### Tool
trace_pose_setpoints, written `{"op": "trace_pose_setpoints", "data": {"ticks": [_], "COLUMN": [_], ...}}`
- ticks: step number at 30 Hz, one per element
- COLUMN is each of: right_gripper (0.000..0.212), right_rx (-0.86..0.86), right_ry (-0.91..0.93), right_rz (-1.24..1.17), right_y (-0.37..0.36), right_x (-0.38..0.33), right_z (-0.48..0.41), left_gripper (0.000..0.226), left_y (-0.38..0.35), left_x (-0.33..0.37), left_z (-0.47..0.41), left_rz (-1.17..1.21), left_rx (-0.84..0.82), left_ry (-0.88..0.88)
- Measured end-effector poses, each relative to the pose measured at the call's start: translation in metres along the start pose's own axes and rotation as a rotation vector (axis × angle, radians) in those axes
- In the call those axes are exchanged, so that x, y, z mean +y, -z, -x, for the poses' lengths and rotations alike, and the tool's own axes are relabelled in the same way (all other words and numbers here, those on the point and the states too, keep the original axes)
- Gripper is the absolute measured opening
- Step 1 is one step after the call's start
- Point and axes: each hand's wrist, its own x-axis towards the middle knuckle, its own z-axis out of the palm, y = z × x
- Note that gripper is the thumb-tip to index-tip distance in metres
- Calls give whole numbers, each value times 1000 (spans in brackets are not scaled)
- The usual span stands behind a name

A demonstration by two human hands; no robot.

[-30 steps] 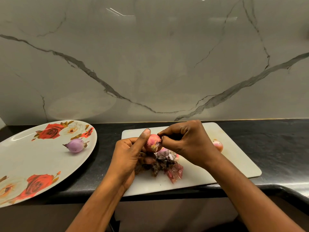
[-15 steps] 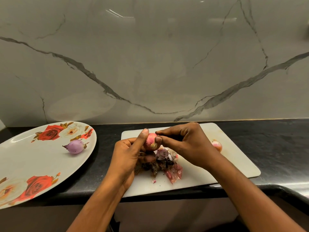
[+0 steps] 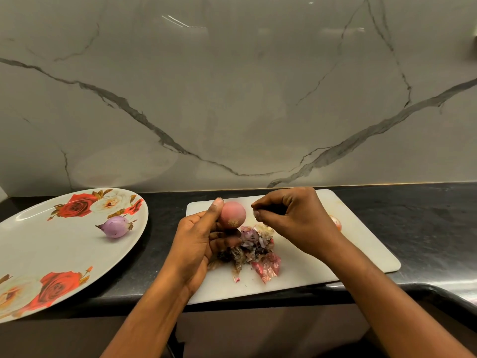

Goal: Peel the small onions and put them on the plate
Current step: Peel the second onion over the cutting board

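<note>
Our right grip has pulled off the onion, fingertips pinched together. Our left grip clamps it above the peelings, so scraps drop there.

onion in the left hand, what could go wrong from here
1. The onion sits in a fingertip grip of the left hand, above the cutting board. Smooth and round, it could slip, roll and fall off the counter.
2. The peel pile lies just beneath it, so a dropped onion may pick up scraps.
3. The plate seems to overhang the counter's front edge. Setting the onion on its near side might tip it.
</note>
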Motion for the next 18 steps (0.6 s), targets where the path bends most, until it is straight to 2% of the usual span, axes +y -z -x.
{"op": "trace_pose_setpoints", "data": {"ticks": [5, 11, 15, 18], "right_gripper": [24, 33, 30, 28], "right_rx": [-43, -99, -50, -6], "right_ry": [-49, -164, -206, -199], "right_rz": [-41, -274, -364, -344], "right_y": [2, -10, -20, -25], "right_x": [-1, -7, -5, -4], "right_z": [0, -2, -1, 0], "left_gripper": [41, 40, 37, 35], "left_y": [-1, 2, 3, 4], "left_x": [0, -3, -3, -4], "left_z": [-1, -3, -4, -5], "left_rz": [-13, -31, -18, -15], "left_rx": [-20, -44, -27, -8], "left_ry": [7, -1, -15, -18]}}
